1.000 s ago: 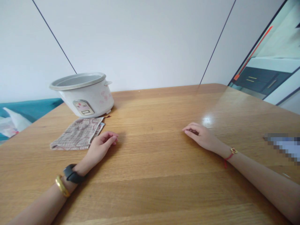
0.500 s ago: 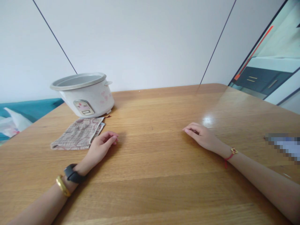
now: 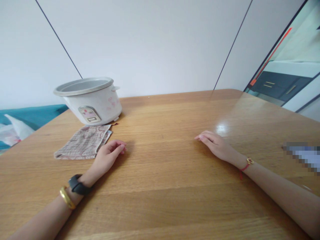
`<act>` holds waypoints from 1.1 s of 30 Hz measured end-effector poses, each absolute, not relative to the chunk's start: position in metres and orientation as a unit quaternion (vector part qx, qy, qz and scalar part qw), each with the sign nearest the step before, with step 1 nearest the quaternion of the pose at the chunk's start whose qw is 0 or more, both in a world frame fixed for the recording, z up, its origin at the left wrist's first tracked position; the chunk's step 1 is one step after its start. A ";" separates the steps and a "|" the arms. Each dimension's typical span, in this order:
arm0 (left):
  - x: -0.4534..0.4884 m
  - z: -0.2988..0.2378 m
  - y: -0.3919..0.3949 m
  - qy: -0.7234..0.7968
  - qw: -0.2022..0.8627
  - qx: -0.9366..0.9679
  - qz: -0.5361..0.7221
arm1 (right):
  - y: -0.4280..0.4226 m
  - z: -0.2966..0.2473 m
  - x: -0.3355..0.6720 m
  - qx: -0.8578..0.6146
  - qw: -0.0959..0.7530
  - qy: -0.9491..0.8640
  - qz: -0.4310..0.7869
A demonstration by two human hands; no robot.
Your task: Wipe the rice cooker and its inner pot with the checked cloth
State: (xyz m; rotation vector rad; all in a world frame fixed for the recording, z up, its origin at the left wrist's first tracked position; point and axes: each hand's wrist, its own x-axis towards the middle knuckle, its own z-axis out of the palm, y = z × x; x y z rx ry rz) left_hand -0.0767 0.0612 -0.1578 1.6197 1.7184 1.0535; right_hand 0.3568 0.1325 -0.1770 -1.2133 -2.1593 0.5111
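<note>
My left hand (image 3: 109, 156) rests on the wooden table (image 3: 160, 200), its fingers loosely curled and holding nothing. Just beyond and to the left of it lies a folded checked cloth (image 3: 81, 141) with a reddish pattern, partly hidden by the hand. Behind the cloth stands a white rice cooker (image 3: 100, 105) with a grey rim and no lid; its front panel faces me. On the right side, my right hand (image 3: 216, 145) lies on the tabletop, relaxed and empty, fingers pointing left with the thumb near the index finger.
A pale panelled wall (image 3: 155, 46) stands behind the table. At the right edge is a blurred-out flat object (image 3: 303, 156). A teal seat (image 3: 47, 113) with a white plastic bag (image 3: 18, 130) is at the far left. Dark drawers (image 3: 277, 85) show through an opening at the right.
My right thumb has shifted slightly up towards the fingers. My left hand, the cloth and the rice cooker have stayed where they were.
</note>
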 end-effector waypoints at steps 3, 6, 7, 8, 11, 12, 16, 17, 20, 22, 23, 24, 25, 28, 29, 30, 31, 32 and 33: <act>-0.078 -0.158 0.062 0.636 0.275 0.604 0.393 | 0.132 -0.175 0.356 -0.460 0.302 -0.812 0.194; -0.078 -0.158 0.061 0.630 0.274 0.610 0.395 | 0.132 -0.175 0.355 -0.460 0.300 -0.813 0.194; -0.078 -0.158 0.061 0.629 0.274 0.611 0.394 | 0.132 -0.175 0.355 -0.460 0.300 -0.813 0.192; -0.078 -0.158 0.061 0.629 0.273 0.612 0.393 | 0.132 -0.175 0.355 -0.460 0.299 -0.814 0.191; -0.078 -0.158 0.061 0.632 0.272 0.612 0.391 | 0.131 -0.175 0.355 -0.461 0.299 -0.814 0.189; -0.078 -0.159 0.061 0.633 0.272 0.611 0.391 | 0.131 -0.175 0.355 -0.461 0.299 -0.814 0.188; -0.079 -0.159 0.061 0.632 0.277 0.610 0.389 | 0.132 -0.174 0.355 -0.460 0.296 -0.816 0.187; -0.079 -0.160 0.062 0.631 0.277 0.611 0.388 | 0.132 -0.175 0.355 -0.459 0.296 -0.816 0.188; -0.080 -0.161 0.062 0.630 0.280 0.613 0.385 | 0.132 -0.175 0.356 -0.458 0.296 -0.816 0.191; -0.081 -0.162 0.062 0.631 0.282 0.612 0.384 | 0.132 -0.176 0.356 -0.459 0.295 -0.816 0.194; -0.081 -0.162 0.063 0.632 0.282 0.612 0.384 | 0.132 -0.177 0.356 -0.459 0.295 -0.815 0.194; -0.081 -0.162 0.063 0.632 0.281 0.612 0.383 | 0.132 -0.177 0.357 -0.459 0.294 -0.816 0.195; -0.080 -0.162 0.063 0.632 0.280 0.613 0.383 | 0.132 -0.177 0.357 -0.458 0.294 -0.816 0.195; -0.080 -0.162 0.063 0.631 0.279 0.615 0.382 | 0.133 -0.178 0.357 -0.456 0.295 -0.817 0.194; -0.081 -0.162 0.063 0.631 0.278 0.615 0.382 | 0.133 -0.178 0.357 -0.456 0.295 -0.817 0.194; -0.081 -0.162 0.063 0.632 0.278 0.614 0.382 | 0.133 -0.178 0.357 -0.455 0.294 -0.818 0.194; -0.081 -0.162 0.063 0.632 0.279 0.614 0.383 | 0.133 -0.178 0.357 -0.455 0.293 -0.818 0.194; -0.081 -0.162 0.063 0.632 0.280 0.613 0.383 | 0.133 -0.178 0.357 -0.454 0.293 -0.819 0.193; -0.081 -0.162 0.063 0.632 0.281 0.612 0.383 | 0.133 -0.178 0.357 -0.454 0.293 -0.819 0.192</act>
